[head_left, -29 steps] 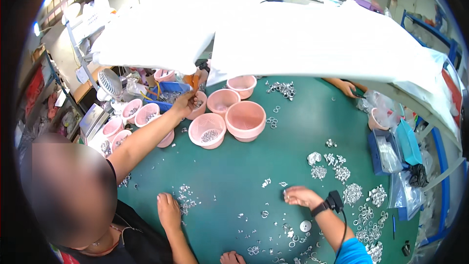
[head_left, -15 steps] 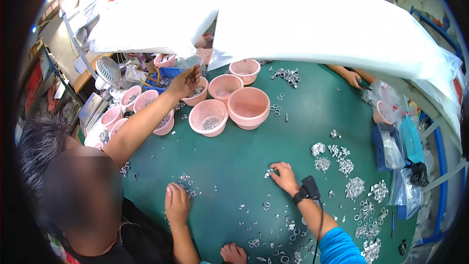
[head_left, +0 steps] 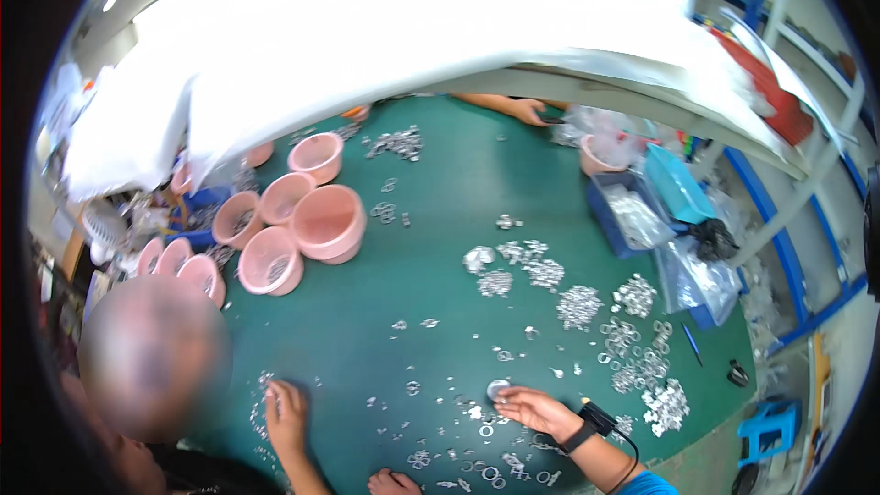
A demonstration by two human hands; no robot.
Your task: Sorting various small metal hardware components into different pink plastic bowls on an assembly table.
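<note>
My right hand (head_left: 536,411), with a black band at the wrist, is low over the green table. Its thumb and fingers close on the edge of a round silvery piece (head_left: 498,390). Small metal parts and rings (head_left: 487,431) lie scattered beside and below it. At the lower edge, my left hand (head_left: 394,482) rests on the table, partly cut off. Its visible fingers lie loosely apart, with nothing seen in them. Close to it is a small cluster of silvery parts (head_left: 419,459).
Sorted heaps of metal parts (head_left: 578,308) lie on the right. Pink tubs (head_left: 328,225) stand at the left, blue bins (head_left: 628,211) at the far right. A co-worker's hand (head_left: 286,412) is left, another person's hand (head_left: 527,111) at the back. White sheeting (head_left: 394,46) hangs across the far side.
The view has swung right, so the table's things appear farther left. My right hand has come nearer and now holds a round piece. The co-worker's raised arm is no longer seen over the tubs.
</note>
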